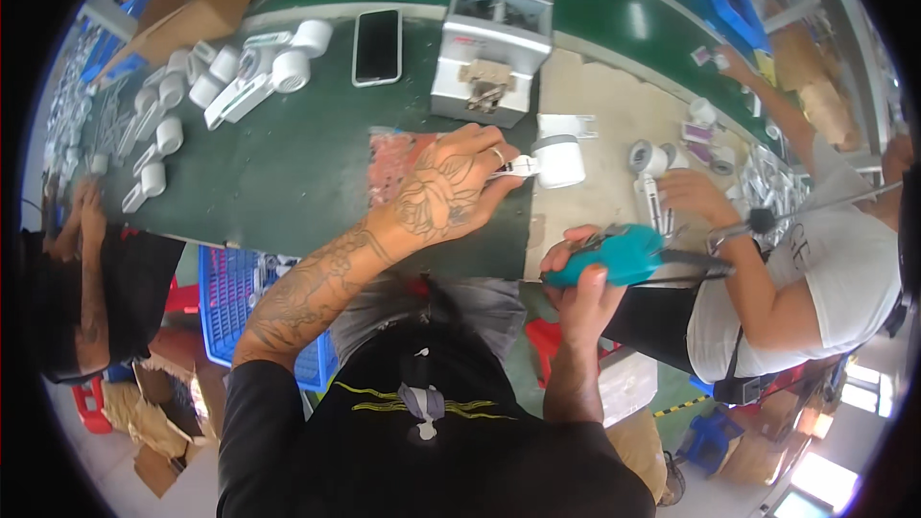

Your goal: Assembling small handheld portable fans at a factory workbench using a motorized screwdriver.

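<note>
Over the middle of the bench, my left hand (446, 177) grips the narrow handle end of a white plastic part. Its round cylinder head (559, 161) points right, in front of the small grey machine. My right hand (582, 295), lower and to the right, is closed around a teal electric screwdriver (619, 256) with a dark cord trailing right. The screwdriver's tip is not clear to see, and a gap separates it from the white part. A flat white piece (566, 127) lies just beyond the cylinder head.
A grey machine (492, 48) and a phone (378, 48) stand at the back. Several similar white parts (225, 65) lie at the left. On the right, a co-worker's hand (696, 197) touches another white part (649, 161). A blue crate (227, 302) is below the bench.
</note>
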`<state>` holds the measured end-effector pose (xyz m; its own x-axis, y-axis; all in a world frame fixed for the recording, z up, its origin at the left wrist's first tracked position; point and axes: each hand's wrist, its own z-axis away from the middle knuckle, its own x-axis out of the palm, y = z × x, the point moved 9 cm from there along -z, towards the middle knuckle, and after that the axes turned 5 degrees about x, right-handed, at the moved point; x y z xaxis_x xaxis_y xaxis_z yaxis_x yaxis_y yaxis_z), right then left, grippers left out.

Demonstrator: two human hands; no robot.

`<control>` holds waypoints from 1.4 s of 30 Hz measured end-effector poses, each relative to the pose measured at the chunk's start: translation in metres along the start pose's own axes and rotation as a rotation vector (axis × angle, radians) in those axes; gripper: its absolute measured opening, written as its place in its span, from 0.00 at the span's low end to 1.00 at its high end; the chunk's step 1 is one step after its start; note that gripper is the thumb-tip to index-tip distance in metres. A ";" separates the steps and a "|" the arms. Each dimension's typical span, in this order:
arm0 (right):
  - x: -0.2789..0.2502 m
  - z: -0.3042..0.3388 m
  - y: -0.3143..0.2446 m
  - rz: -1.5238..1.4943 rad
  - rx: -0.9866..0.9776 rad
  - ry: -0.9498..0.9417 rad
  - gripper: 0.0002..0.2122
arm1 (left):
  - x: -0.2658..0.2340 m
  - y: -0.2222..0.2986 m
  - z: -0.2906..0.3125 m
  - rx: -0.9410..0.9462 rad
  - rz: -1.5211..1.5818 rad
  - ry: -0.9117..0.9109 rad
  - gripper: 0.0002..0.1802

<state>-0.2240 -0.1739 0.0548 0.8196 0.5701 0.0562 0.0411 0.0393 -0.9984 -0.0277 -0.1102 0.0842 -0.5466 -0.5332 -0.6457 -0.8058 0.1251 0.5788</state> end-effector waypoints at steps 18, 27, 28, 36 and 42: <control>0.138 -0.141 -0.057 -0.279 -0.423 -0.120 0.23 | -0.021 -0.035 0.056 0.130 -0.010 0.031 0.11; 0.152 -0.165 -0.050 -0.158 -0.494 -0.096 0.19 | -0.019 -0.068 0.046 -0.058 0.093 -0.004 0.14; 0.151 -0.167 -0.046 -0.157 -0.492 -0.095 0.19 | -0.017 -0.069 0.046 -0.058 0.095 -0.006 0.14; 0.158 -0.152 -0.015 0.072 -0.315 -0.172 0.22 | -0.018 -0.074 0.051 -0.083 0.107 0.068 0.13; 0.143 -0.151 -0.059 -0.180 -0.498 -0.134 0.19 | -0.012 -0.077 0.046 -0.118 0.123 -0.023 0.14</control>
